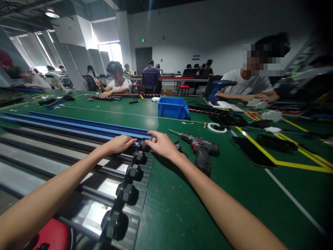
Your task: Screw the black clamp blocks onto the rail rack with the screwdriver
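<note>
Both hands at the far black fitting (144, 146), end of the fitting row, beside the ends of the blue rails (91, 127).
Left hand (120, 144): fingers close together, tips at the rail end, just left of the fitting; grip cannot be told. Right hand (164, 146): index finger and thumb bent toward each other at the fitting's right side; whether they pinch it cannot be told. Nearer fittings run toward the viewer along the bar ends. Right of the right hand, a black drill (208, 147) lies on the green table (177, 208). Beyond: open-topped blue bin (171, 109), upright; contents hidden by its walls. White ring (217, 131) lies right of the bin.
</note>
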`<state>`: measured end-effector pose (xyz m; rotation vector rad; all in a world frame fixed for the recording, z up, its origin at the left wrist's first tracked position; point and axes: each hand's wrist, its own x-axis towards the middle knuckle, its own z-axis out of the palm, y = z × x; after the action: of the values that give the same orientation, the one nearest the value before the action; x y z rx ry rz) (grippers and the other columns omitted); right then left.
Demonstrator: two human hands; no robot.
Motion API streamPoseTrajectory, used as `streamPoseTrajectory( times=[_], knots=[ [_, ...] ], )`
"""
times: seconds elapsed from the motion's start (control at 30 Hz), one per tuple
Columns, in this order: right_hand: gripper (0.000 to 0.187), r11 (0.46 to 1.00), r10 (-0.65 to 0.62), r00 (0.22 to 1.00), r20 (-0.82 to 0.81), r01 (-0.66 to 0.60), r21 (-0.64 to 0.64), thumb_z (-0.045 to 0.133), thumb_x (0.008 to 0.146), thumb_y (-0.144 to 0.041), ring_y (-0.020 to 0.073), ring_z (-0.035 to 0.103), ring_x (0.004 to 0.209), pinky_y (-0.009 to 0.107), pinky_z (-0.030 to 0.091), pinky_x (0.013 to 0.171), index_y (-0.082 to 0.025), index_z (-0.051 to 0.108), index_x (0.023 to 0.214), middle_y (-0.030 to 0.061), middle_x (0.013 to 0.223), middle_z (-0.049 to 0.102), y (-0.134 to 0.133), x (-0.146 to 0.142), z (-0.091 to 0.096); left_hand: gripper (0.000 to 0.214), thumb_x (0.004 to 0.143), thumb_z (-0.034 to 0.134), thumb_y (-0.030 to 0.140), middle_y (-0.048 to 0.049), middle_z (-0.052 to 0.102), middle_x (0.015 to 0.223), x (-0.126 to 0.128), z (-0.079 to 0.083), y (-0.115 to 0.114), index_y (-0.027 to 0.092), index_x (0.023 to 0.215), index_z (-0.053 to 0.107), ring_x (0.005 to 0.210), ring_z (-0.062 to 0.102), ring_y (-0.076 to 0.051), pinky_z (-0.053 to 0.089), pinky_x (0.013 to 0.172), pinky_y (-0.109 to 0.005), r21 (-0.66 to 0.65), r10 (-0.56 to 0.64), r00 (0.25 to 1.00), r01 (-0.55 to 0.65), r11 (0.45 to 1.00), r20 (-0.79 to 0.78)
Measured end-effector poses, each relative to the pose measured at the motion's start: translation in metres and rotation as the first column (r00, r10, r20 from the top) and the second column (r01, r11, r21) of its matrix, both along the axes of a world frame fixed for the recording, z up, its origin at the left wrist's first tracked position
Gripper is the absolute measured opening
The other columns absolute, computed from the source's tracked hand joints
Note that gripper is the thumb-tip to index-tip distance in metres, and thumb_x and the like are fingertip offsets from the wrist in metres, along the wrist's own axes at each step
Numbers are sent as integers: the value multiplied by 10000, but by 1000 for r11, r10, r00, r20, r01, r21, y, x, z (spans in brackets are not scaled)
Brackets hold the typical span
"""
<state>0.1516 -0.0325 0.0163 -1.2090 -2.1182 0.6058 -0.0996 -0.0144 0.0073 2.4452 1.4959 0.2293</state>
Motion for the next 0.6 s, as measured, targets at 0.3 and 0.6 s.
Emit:
streamPoseTrajectory(
  times=[0.3,0.6],
  knots=[
    [405,959,-218,822,526,282,-44,773,740,-423,243,681,781,315,480,694,-200,730,1075,108,906,723,5,90,57,597,959,286,612,-26,548,618,0,2,-1,171,674,570,555,438,-147,308,579,-275,24,-51,998,50,998,42],
    [374,964,-175,761,625,262,-48,708,792,-299,303,667,1028,364,501,823,-193,685,1150,155,1128,698,10,81,21,567,959,337,572,3,444,529,0,8,-1,177,614,553,512,368,-127,269,563,-278,132,-20,1000,20,991,-1]
  ],
)
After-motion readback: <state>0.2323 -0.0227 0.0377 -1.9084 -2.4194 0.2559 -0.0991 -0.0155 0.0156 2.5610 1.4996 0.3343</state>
